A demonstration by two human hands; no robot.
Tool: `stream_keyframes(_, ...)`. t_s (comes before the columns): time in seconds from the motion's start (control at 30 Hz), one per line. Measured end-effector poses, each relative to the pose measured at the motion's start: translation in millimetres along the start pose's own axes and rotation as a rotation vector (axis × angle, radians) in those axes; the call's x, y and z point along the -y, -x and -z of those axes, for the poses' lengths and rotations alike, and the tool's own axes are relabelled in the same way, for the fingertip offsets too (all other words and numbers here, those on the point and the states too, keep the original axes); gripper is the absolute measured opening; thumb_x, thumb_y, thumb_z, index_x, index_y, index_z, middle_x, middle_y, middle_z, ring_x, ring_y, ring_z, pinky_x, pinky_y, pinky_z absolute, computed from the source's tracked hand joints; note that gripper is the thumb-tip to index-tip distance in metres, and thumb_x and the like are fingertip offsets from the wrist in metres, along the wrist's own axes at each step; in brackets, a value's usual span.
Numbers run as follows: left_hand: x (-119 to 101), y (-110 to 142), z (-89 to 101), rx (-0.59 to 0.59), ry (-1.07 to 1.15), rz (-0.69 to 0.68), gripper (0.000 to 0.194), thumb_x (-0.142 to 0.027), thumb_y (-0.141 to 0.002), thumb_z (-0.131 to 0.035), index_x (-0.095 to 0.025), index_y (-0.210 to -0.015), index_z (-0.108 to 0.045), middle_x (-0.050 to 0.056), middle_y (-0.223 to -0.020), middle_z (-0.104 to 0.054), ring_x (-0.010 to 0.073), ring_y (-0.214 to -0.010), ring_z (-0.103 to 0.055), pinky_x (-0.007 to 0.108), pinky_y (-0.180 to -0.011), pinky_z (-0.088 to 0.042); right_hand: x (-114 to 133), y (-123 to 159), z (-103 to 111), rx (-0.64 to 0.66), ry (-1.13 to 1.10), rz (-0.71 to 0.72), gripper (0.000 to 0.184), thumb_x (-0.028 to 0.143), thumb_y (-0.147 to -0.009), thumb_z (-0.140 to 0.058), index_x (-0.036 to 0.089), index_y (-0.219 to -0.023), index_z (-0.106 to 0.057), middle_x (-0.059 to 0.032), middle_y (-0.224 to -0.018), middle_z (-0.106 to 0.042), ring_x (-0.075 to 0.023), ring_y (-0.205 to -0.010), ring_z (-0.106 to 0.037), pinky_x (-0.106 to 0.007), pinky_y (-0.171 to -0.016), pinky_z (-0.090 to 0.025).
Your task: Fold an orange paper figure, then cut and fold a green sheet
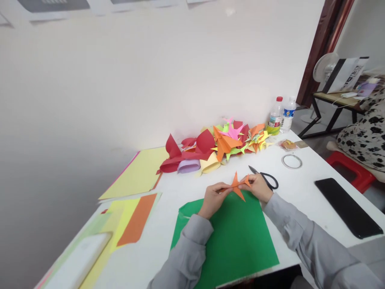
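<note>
Between my two hands is a small folded orange paper airplane (237, 188) with pointed wings and a tail. My left hand (214, 197) pinches its left end, and my right hand (259, 188) grips it near the tail at the right. Both hands are over the upper part of a green sheet of paper (240, 237). Black-handled scissors (270, 180) lie just behind my right hand, their middle partly covered by it.
Folded paper pieces (222, 142) in several colours are heaped by the wall. Two bottles (274, 116), a tape roll (291, 161) and a black phone-like slab (347, 206) are at the right. Coloured sheets (135, 170) and a white device (80, 261) lie left. A person in patterned clothing (363, 132) sits at far right.
</note>
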State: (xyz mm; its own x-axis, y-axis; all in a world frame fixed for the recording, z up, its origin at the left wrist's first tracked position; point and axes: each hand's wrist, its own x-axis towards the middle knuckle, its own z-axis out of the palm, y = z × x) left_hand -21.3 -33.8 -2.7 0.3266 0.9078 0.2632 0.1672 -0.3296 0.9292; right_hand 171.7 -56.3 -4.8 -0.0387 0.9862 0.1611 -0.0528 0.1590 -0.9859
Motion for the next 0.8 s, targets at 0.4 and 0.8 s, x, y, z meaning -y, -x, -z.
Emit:
stream_keyframes(0.4, -2.9, -4.5, 3.2, 0.015, 0.193, 0.16, 0.014, -0.032, -0.067, -0.076, -0.017, -0.066, -0.074, 0.003, -0.058, -0.072, 0.0178, -0.056, -0.067, 0.027, -0.059, -0.055, -1.4, 1.4, 3.5, -0.096, -0.006, -0.02, 0.028, 0.038, -0.053, -0.087, 0.017, -0.064, -0.072, -0.0033, -0.061, -0.07, -0.0159, -0.056, -0.062, -0.027, -0.055, -0.051)
stream_keyframes(0.8, -0.2, -9.3, 6.4, -0.015, 0.265, 0.248, 0.016, -0.033, -0.064, -0.077, -0.017, -0.063, -0.073, 0.003, -0.056, -0.071, 0.0165, -0.054, -0.066, 0.025, -0.058, -0.053, 5.1, 3.5, 10.5, -0.196, 0.015, 0.007, 0.023, 0.036, -0.056, -0.086, 0.018, -0.064, -0.073, -0.0033, -0.061, -0.071, -0.0153, -0.055, -0.061, -0.027, -0.056, -0.051)
